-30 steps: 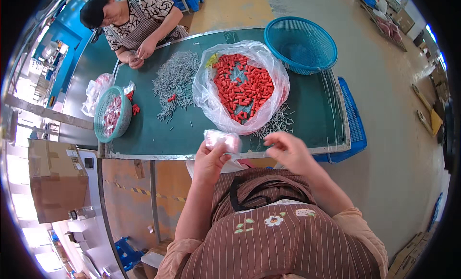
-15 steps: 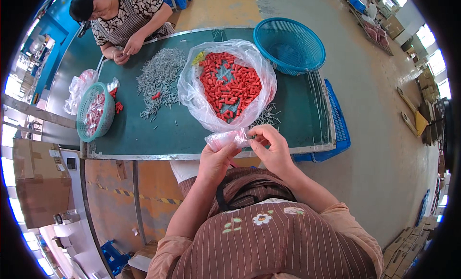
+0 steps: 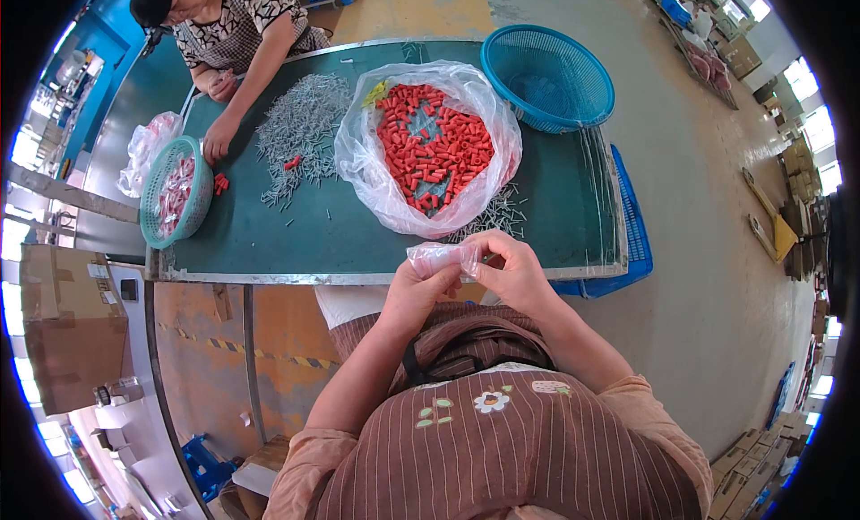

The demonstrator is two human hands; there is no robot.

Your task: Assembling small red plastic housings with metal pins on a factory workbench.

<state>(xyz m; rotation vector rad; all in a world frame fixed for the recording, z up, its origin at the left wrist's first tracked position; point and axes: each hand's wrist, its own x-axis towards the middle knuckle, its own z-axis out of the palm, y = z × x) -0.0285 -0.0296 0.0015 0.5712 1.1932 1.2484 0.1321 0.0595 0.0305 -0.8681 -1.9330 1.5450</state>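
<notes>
A small clear plastic bag (image 3: pixel 434 256), with something pale and reddish inside, is held at the table's front edge. My left hand (image 3: pixel 413 294) is closed around its lower left part. The fingers of my right hand (image 3: pixel 512 274) pinch its right end. Just beyond my hands sits a large clear plastic bag (image 3: pixel 358 157), spread wide and filled with red plastic wall plugs (image 3: pixel 448 172). Loose metal screws (image 3: pixel 503 211) lie beside it, close to my right hand.
A big screw pile (image 3: pixel 305 130) covers the green table (image 3: pixel 269 256) left of centre. An empty blue basket (image 3: pixel 546 77) stands far right. Across the table, a co-worker's hand (image 3: pixel 218 142) reaches by a green basket (image 3: pixel 193 217) of small bags. A blue crate (image 3: pixel 634 229) sits beyond the right edge.
The small bag now lies flatter, and my two hands are closer together on it. The co-worker's one hand has moved from the other toward the green basket.
</notes>
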